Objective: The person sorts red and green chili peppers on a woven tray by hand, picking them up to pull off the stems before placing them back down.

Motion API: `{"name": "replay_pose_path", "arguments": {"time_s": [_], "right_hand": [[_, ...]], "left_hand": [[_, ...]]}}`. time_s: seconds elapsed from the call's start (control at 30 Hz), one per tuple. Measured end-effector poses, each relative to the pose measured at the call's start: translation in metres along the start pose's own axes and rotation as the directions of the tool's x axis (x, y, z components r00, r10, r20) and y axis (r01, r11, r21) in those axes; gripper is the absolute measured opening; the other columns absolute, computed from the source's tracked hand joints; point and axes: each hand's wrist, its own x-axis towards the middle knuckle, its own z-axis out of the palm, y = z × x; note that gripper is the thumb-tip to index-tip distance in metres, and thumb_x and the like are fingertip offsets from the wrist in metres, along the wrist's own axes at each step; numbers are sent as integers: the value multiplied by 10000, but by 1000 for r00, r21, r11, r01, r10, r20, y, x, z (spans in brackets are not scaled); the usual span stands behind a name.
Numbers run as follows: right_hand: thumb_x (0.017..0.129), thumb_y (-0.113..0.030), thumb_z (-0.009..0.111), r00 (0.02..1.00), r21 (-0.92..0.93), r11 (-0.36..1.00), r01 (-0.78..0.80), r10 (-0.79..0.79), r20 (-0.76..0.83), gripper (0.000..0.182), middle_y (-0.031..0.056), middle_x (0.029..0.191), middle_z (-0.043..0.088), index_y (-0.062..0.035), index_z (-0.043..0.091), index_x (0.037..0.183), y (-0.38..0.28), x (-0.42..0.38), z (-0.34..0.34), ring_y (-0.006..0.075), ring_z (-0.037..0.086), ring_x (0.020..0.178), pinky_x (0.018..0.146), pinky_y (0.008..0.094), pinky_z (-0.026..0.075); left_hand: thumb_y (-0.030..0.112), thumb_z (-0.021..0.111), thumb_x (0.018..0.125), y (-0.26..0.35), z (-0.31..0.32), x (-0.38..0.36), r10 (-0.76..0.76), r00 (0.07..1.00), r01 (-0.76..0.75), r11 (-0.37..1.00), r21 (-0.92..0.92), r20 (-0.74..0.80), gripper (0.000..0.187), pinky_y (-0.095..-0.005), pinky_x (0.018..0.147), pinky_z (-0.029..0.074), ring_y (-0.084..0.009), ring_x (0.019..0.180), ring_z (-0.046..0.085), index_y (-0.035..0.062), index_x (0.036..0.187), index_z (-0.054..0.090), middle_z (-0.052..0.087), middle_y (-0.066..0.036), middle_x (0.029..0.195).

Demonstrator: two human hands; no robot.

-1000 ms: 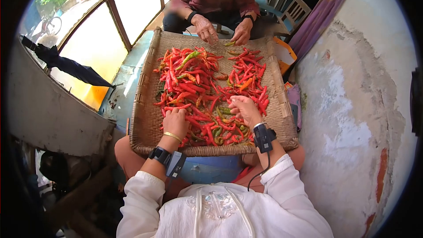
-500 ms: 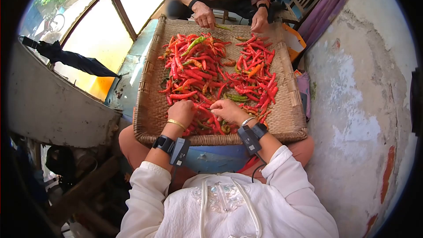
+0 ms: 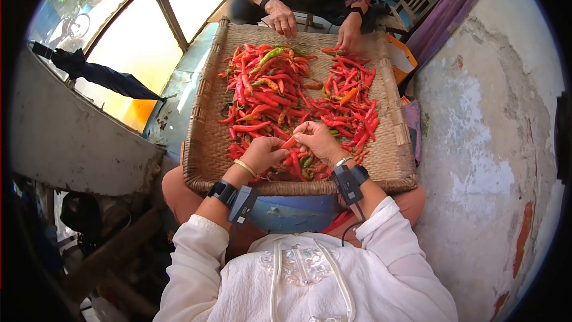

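Observation:
A red chili pepper is held between my two hands, above the near part of a woven basket tray. My left hand has its fingers closed on the pepper's lower left end. With thumb and fingertips, my right hand pinches its other end. Around and beneath them lie many red chili peppers in a left heap and a right heap. A few green and orange ones are mixed in, such as a green chili pepper on the left heap.
Across the tray sits another person, one hand over its far edge and the other hand at the right heap. A folded umbrella lies at the left by the window. A rough wall stands on the right.
My hands have come together on a red pepper, the right one moving right and up. The other person's one hand no longer shows a green pepper; their other hand has reached the right heap.

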Motion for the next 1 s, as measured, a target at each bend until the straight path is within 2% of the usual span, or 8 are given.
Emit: {"name": "replay_pose_path", "arguments": {"time_s": [0.07,0.27,0.33,0.47,0.57,0.73,0.8,1.0], "right_hand": [[813,-128,556,979,270,963,4,51,-197,98,11,662,562,-57,547,879,-2,1,-17,53,528,517,414,184,402],[822,-174,563,794,566,749,344,90,-602,207,70,767,597,-41,509,971,4,-8,-89,117,589,631,504,241,487],[827,-198,559,801,669,711,217,262,-538,233,75,772,599,-40,506,990,11,-7,-87,122,590,628,507,259,491],[834,-216,545,961,541,841,-5,153,-230,250,48,721,594,-44,505,1011,18,-3,-60,107,580,585,453,228,456],[840,-181,534,978,439,896,-60,140,-153,242,43,742,594,-35,511,1031,9,0,-31,87,571,587,450,181,440],[827,-180,530,986,-23,986,-168,168,13,243,19,734,576,-29,529,1016,15,2,-16,76,559,567,437,196,404],[806,-163,562,988,-59,986,-154,155,18,261,27,758,585,-15,530,1018,16,2,-14,90,569,595,477,211,434],[761,-131,629,971,-175,961,213,-188,147,301,47,755,604,6,529,1010,17,-1,8,106,570,629,579,234,476]], "left_hand": [[100,589,777,-10,-2,5,37,998,-32,996,88,-50,157,-235,558,458,-123,605,581,-7,891,608,591,-48,637],[99,550,753,-17,-4,7,286,922,-80,799,597,-260,180,-339,677,475,-279,760,594,20,906,603,608,-110,855],[97,551,737,-21,-1,9,316,911,-67,749,660,-266,192,-364,713,468,-306,820,577,31,909,603,592,-119,945],[81,542,718,-42,3,15,321,935,-118,685,719,-151,218,-383,724,462,-285,861,566,53,928,594,542,-115,1023],[87,531,722,-34,2,14,241,963,-57,615,786,-119,213,-381,712,466,-279,852,568,65,924,596,544,-111,1007],[80,503,743,-27,1,14,188,979,-23,470,883,-74,149,-377,647,490,-284,783,586,73,866,586,527,-105,928],[104,518,743,-22,3,11,357,919,-90,607,789,-170,117,-378,641,486,-280,777,584,75,829,592,549,-102,908],[81,628,705,-1,5,5,504,843,-378,804,459,-188,149,-303,619,476,-245,708,610,37,838,575,607,-115,736]]}}
